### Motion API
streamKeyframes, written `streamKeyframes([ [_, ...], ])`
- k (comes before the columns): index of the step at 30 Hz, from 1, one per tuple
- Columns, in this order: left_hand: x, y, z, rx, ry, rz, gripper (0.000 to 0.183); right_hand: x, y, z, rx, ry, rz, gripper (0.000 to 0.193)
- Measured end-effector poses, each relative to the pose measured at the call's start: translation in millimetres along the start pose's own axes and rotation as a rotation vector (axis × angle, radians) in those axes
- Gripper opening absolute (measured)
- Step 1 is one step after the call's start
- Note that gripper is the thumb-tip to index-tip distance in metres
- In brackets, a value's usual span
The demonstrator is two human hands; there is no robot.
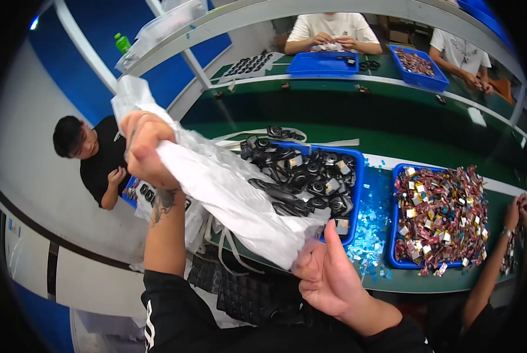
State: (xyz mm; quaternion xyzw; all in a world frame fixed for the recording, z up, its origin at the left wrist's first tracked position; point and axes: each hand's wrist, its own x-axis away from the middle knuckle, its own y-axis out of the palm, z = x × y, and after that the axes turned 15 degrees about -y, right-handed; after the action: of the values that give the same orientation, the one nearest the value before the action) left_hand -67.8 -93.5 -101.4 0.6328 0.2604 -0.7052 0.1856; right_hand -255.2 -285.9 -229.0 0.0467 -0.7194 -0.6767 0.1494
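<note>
My left hand is raised and closed around the upper end of a crumpled white plastic sheet or bag. The white plastic slants down to the right, where my right hand pinches its lower end, thumb pointing up. Behind it stands a blue bin heaped with black plastic housings with round lens-like parts. Along the sheet's far edge, some black housings look smeared by motion; whether they are leaving the sheet or lying in the bin I cannot tell.
Right of the bin, blue film scraps litter the green table. Another blue bin overflows with small reddish wired parts. A co-worker is at the left, others sit across the bench, and a co-worker's arm reaches in at right.
</note>
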Motion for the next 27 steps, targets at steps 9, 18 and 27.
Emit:
streamKeyframes([
  [9,-36,39,-31,0.046,-0.116,0.184,0.052,50,-13,-40,0.498,-0.141,-0.052,0.027],
  [18,-66,56,-82,0.074,-0.124,0.31,0.051,-52,34,-175,1.709,-0.431,0.006,0.022],
  [27,-109,-190,-281,0.006,-0.205,0.319,0.031,-247,10,-160,2.647,-0.607,-0.447,0.037],
])
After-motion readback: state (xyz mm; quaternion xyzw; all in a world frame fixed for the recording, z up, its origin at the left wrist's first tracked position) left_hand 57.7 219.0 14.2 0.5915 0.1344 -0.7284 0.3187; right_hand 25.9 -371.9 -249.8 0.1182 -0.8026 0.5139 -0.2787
